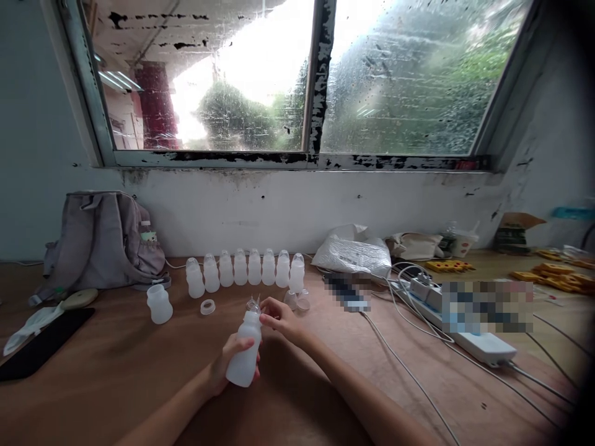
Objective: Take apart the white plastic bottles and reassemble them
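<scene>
My left hand (227, 362) is wrapped round a frosted white baby bottle (242, 359), which leans slightly to the right above the table. At the bottle's mouth sits a small clear piece (253, 305) that looks like a nipple. My right hand (282, 319) has its thumb and fingers closed at the right side of that piece; the exact grip is partly hidden. A white collar ring (207, 306) lies on the table behind the bottle. To the left stands an open bottle body (159, 305). Clear caps (297, 301) lie beyond my right hand.
A row of several capped baby bottles (240, 267) stands near the wall. A grey backpack (105, 238) is at left, near a black flat item (46, 344). At right are a silver bag (354, 253), a phone (346, 291), and a white power strip (488, 348) with trailing cables.
</scene>
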`<control>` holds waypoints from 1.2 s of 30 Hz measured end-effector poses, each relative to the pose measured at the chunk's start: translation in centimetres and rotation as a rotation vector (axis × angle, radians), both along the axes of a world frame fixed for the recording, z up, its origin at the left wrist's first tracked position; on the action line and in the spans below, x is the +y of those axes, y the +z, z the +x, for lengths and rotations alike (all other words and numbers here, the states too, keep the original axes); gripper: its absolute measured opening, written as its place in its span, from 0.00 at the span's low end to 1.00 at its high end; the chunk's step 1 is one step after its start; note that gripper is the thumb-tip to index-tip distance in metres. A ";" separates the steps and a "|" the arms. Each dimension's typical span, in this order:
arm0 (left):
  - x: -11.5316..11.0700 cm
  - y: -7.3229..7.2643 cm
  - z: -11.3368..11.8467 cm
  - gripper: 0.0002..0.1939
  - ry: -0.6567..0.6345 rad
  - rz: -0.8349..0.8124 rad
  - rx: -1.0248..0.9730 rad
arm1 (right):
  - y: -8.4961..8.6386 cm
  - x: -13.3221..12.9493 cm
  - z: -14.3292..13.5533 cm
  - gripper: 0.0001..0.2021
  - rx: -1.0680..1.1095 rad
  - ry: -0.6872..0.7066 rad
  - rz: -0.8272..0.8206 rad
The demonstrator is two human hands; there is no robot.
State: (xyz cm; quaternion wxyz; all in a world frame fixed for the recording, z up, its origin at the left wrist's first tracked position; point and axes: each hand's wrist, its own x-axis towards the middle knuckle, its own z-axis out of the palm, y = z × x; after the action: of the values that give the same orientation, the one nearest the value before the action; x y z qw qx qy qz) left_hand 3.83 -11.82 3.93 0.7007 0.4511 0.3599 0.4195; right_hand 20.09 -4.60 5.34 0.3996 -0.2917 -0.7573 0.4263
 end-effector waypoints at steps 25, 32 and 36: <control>0.1 -0.4 -0.3 0.18 -0.041 -0.058 -0.106 | 1.0 -1.6 -0.7 0.15 0.192 0.193 -0.349; 0.5 -1.1 -0.1 0.23 -0.136 -0.104 -0.308 | 1.2 -1.4 -0.5 0.17 0.314 0.286 -0.510; 0.4 -0.5 0.2 0.20 -0.098 -0.137 -0.134 | 0.6 -0.7 -0.5 0.13 0.360 0.137 -0.502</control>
State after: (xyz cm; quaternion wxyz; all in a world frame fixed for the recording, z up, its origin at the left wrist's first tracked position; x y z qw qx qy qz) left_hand 3.99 -11.46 3.44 0.7722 0.3900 0.3175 0.3884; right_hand 19.59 -5.32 5.97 0.4129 -0.2494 -0.5634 0.6707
